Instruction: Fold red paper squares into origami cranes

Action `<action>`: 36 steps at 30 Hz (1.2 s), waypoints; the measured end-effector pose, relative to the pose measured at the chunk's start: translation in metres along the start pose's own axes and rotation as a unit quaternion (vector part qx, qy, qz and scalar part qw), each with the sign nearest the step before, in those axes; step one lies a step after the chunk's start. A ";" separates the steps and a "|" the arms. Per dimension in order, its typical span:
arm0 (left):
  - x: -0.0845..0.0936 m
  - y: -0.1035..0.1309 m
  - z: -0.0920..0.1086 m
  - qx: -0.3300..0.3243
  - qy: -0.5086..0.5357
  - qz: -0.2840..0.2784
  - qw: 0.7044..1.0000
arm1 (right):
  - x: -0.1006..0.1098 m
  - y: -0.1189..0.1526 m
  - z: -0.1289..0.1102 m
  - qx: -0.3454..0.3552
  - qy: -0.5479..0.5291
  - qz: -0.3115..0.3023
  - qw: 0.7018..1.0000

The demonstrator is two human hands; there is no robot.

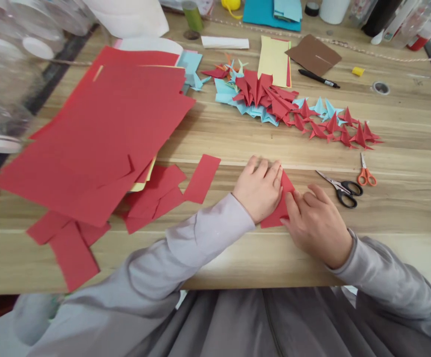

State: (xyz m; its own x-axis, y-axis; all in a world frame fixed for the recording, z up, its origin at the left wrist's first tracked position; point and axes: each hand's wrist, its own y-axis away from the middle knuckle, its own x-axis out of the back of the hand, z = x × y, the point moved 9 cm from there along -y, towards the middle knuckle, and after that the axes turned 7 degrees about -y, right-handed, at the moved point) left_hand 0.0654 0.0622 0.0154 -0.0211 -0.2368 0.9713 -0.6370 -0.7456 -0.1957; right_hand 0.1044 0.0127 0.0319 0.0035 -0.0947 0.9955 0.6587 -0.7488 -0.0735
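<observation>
A folded piece of red paper lies on the table in front of me, with a slanted edge on its right side. My left hand rests flat over its upper left part, fingers stretched out. At the paper's right edge, the thumb and forefinger of my right hand close on it, the other fingers curled. Both hands hide much of the paper. Black-handled scissors lie right of my right hand, beside small orange-handled scissors.
Large red sheets are stacked at left, with cut red strips around them. Folded red paper pieces and blue ones spread across the back. A black pen, brown paper and tape roll lie farther back.
</observation>
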 end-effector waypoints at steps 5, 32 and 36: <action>0.001 0.000 0.000 -0.001 -0.001 0.008 1.000 | 0.006 0.009 -0.007 -0.013 0.001 -0.038 0.999; -0.003 -0.002 -0.018 0.010 0.047 0.057 0.997 | -0.019 -0.021 0.039 -0.099 -0.089 0.032 0.991; 0.002 0.002 -0.017 0.011 0.063 0.095 0.993 | -0.022 -0.018 0.042 -0.109 -0.094 0.011 0.990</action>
State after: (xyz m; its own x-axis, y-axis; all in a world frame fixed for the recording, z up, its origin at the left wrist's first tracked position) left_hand 0.0510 0.0705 0.0187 -0.2364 -0.2969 0.9252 -0.5957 -0.7079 -0.3794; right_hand 0.1239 0.0562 0.0137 0.1691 -0.0045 0.9856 0.4785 -0.8738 -0.0861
